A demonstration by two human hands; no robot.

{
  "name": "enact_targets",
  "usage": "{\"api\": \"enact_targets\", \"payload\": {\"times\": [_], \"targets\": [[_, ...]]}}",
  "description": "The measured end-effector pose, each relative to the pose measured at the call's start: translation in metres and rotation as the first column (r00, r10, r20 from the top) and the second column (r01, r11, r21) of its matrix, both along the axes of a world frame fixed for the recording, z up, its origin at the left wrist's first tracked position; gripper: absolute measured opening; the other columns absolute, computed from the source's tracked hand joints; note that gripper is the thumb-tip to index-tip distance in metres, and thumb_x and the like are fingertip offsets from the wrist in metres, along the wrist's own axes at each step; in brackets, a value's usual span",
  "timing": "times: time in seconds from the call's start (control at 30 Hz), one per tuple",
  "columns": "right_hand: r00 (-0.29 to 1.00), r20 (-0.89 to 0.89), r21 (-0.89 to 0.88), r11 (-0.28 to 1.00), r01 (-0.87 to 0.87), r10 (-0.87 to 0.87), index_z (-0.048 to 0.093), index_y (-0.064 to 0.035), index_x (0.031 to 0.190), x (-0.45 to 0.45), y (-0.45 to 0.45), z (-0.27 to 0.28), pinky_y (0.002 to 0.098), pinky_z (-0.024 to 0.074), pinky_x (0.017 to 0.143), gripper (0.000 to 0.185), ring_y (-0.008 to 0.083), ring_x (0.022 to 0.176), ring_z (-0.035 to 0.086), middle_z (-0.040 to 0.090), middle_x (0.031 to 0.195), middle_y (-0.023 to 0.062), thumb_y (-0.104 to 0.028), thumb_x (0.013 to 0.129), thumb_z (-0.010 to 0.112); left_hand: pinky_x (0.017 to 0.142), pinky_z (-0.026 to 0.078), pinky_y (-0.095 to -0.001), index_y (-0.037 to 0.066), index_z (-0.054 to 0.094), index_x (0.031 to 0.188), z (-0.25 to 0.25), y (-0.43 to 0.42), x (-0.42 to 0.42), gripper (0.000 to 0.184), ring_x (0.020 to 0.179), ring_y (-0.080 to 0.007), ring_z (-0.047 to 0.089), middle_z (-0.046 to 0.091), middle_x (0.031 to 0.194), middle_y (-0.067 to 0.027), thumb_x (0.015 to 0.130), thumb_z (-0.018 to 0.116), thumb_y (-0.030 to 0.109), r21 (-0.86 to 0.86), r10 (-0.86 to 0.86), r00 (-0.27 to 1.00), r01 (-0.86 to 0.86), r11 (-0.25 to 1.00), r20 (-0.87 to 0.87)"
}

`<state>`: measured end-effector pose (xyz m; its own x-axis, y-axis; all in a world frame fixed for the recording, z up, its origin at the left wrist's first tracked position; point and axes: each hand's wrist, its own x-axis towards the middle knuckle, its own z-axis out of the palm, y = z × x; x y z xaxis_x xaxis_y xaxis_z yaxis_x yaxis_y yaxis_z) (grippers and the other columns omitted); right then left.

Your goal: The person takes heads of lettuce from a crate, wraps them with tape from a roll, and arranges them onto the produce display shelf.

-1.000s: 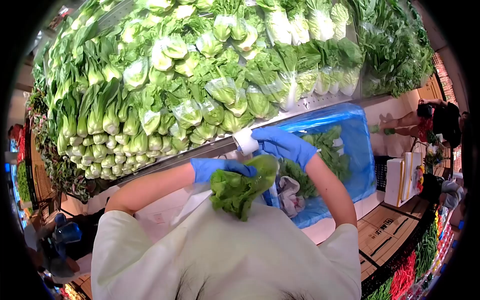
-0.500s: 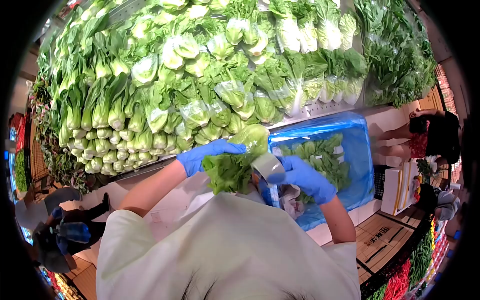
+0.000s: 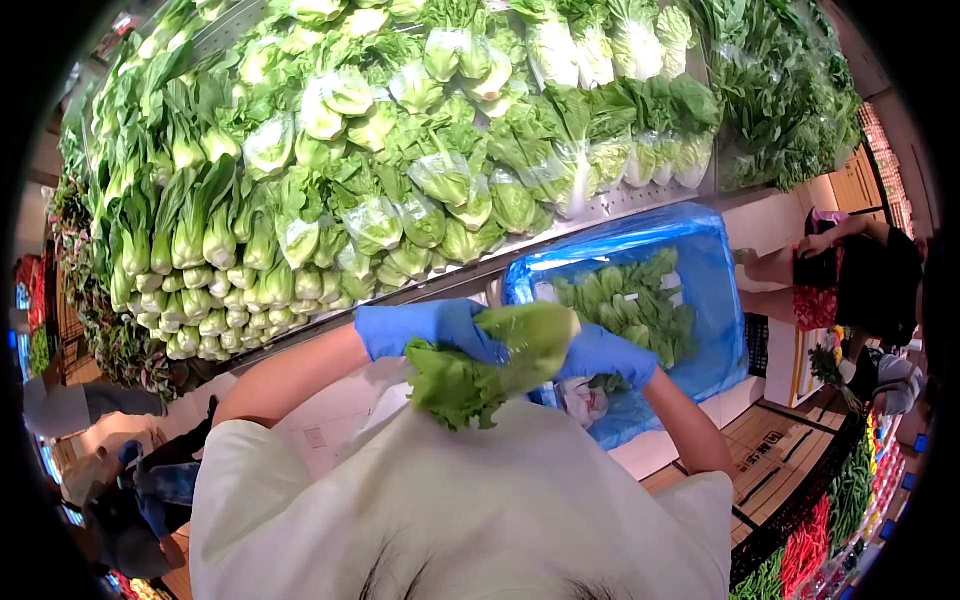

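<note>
A head of leafy lettuce (image 3: 535,350) lies slanted in front of my chest, its pale base toward the right and its frilly leaves toward the left. My left hand (image 3: 430,330), in a blue glove, is closed around its middle. At the base end is my right hand (image 3: 608,356), also blue-gloved, against the lettuce. Its fingers are curled and partly hidden behind the head, so what they grip cannot be made out. Beyond the right hand, a crate lined with blue plastic (image 3: 725,300) holds green leafy heads (image 3: 640,305) and a crumpled clear bag (image 3: 583,402).
Ahead rises a sloped display of bok choy (image 3: 195,235), wrapped lettuces (image 3: 370,225) and napa cabbages (image 3: 635,45). One person (image 3: 865,270) stands at the right, another (image 3: 150,490) at the lower left. Cardboard boxes (image 3: 775,455) and red chilies (image 3: 805,545) are at the lower right.
The lettuce has turned, its base swinging down to the right. The whitish tape-like roll in my right hand no longer shows. My left fingers have wrapped further over the head.
</note>
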<state>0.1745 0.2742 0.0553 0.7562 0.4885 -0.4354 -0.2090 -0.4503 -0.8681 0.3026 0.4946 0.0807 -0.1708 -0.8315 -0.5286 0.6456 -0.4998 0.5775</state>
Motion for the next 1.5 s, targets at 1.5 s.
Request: {"api": "enact_targets", "payload": {"times": [1.5], "targets": [[0.944, -0.235, 0.403, 0.86, 0.313, -0.233, 0.044, 0.0, 0.123, 0.057, 0.002, 0.043, 0.0271, 0.0409, 0.09, 0.05, 0.0109, 0.099, 0.052, 0.057, 0.113, 0.0073, -0.005, 0.077, 0.061, 0.085, 0.044, -0.0234, 0.001, 0.042, 0.126, -0.021, -0.015, 0.006, 0.047, 0.097, -0.0088, 0.052, 0.056, 0.11, -0.0046, 0.084, 0.057, 0.012, -0.17, -0.052, 0.988, 0.077, 0.982, 0.147]]}}
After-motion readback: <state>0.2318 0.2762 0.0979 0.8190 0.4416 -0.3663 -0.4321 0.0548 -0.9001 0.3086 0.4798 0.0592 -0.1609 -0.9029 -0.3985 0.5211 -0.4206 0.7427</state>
